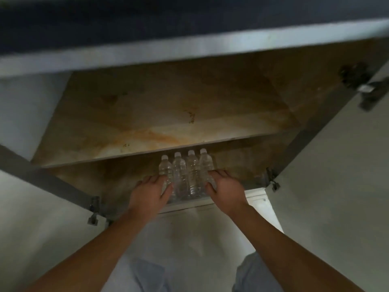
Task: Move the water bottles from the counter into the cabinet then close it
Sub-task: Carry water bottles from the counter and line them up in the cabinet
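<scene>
Four water bottles (pixel 186 175) stand upright in a row at the front of the cabinet (pixel 147 114), on the bottom shelf (pixel 240 163). They sit right between the hands: left hand (pixel 150 191) has fingers curled round the leftmost, right hand (pixel 226 189) round the rightmost. Doors (pixel 336 175) are wide open, so closing's next imo.
</scene>
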`<state>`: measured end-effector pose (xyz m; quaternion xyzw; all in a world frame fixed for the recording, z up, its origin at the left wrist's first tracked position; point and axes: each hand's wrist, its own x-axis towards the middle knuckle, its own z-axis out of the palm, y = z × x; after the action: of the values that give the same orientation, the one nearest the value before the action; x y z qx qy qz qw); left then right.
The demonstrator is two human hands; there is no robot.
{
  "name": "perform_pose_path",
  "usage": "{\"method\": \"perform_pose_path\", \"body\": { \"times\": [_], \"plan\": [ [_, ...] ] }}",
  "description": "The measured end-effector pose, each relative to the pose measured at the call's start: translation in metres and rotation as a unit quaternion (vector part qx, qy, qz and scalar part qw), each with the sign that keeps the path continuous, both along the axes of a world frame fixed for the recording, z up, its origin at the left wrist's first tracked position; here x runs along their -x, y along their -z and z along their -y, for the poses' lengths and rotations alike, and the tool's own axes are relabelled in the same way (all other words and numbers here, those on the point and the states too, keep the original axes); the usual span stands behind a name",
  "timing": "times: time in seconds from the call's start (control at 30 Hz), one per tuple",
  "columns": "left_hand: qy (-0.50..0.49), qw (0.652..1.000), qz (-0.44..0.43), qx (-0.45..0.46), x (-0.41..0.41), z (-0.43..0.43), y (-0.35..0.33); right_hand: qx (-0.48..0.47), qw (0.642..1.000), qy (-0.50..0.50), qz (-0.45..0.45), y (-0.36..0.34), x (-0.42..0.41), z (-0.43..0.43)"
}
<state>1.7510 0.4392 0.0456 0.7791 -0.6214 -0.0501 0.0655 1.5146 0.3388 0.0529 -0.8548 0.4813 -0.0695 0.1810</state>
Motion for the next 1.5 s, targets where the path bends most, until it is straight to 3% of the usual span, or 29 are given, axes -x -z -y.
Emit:
{"method": "perform_pose_path", "body": {
  "times": [0.27,0.43,0.63,1.1,1.3,1.5],
  "plan": [
    [0.062,0.997,0.046,-0.014,0.051,-0.044,-0.253,0.053,0.998,0.037,0.02,-0.232,0.048,-0.058],
    [0.096,0.994,0.051,-0.002,0.087,-0.072,-0.412,0.028,0.998,0.063,-0.002,-0.379,0.078,-0.093],
    [0.119,0.99,0.05,0.049,0.112,-0.114,-0.535,0.055,0.994,0.094,0.018,-0.503,0.102,-0.153],
    [0.216,0.975,0.003,0.056,0.134,-0.144,-0.59,0.077,0.974,0.21,-0.017,-0.551,0.118,-0.255],
    [0.307,0.952,-0.012,0.023,0.157,-0.143,-0.574,0.089,0.947,0.308,-0.031,-0.553,0.14,-0.309],
    [0.408,0.912,-0.024,0.05,0.226,-0.141,-0.597,0.111,0.893,0.434,-0.05,-0.571,0.196,-0.351]
  ]
}}
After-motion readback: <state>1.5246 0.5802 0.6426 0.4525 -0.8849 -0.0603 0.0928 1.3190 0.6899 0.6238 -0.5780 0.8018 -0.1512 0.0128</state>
